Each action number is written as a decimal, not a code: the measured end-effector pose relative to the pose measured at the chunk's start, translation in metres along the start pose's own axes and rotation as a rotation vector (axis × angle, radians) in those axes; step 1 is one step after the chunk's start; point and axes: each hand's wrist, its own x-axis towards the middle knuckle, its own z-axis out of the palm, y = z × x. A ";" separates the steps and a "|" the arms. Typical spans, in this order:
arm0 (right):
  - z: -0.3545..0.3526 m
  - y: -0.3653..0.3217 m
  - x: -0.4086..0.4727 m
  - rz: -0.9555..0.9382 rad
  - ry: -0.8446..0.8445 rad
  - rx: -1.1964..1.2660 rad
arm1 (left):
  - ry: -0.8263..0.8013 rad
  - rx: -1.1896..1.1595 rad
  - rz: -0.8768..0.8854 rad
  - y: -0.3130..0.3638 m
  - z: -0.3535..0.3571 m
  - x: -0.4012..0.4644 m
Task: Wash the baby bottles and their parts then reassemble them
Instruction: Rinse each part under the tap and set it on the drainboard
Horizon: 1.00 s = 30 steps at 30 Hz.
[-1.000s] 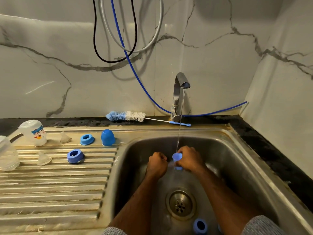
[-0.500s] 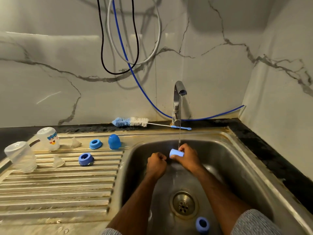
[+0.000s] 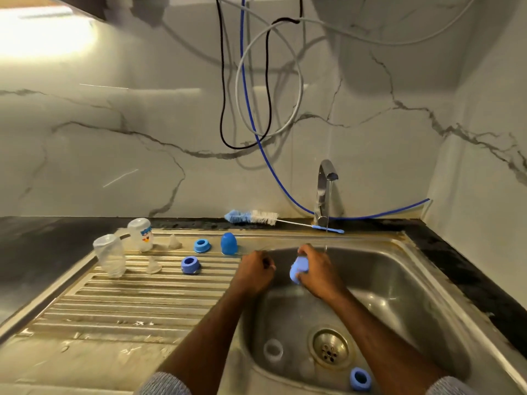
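Nearest the camera, a blue screw ring (image 3: 360, 379) lay on the floor of the stainless-steel sink (image 3: 413, 295), right of the round perforated drain (image 3: 330, 349); a clear bottle (image 3: 273, 352) lay on its side to the drain's left. Above the basin, the right hand (image 3: 316, 273) curled its fingers round a smooth, domed pale-blue cap (image 3: 298, 269), just left of the thin water stream. The left hand (image 3: 253, 270) was a closed fist beside it; whether it held anything could not be told. On the ribbed steel drainboard (image 3: 128, 303) stood two translucent bottles (image 3: 109, 256), one printed (image 3: 140, 234), two clear silicone teats (image 3: 154, 266), two blue rings (image 3: 189, 264) and a darker blue cap (image 3: 228, 243). Farther back, a bristled bottle brush (image 3: 252, 217) lay on the black counter beside the chrome tap (image 3: 323, 192), against veined marble.
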 end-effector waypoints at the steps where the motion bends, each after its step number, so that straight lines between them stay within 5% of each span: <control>1: 0.000 -0.007 -0.002 0.007 -0.039 -0.046 | 0.007 0.002 -0.009 -0.005 -0.010 -0.002; 9: 0.023 -0.100 0.005 -0.166 0.067 0.184 | 0.139 0.016 -0.174 -0.066 -0.079 -0.020; 15: 0.051 -0.162 0.025 -0.222 -0.004 0.133 | 0.158 -0.021 -0.270 -0.099 -0.104 -0.034; 30: 0.066 -0.164 0.033 -0.115 -0.127 0.084 | 0.063 -0.011 -0.227 -0.112 -0.107 -0.047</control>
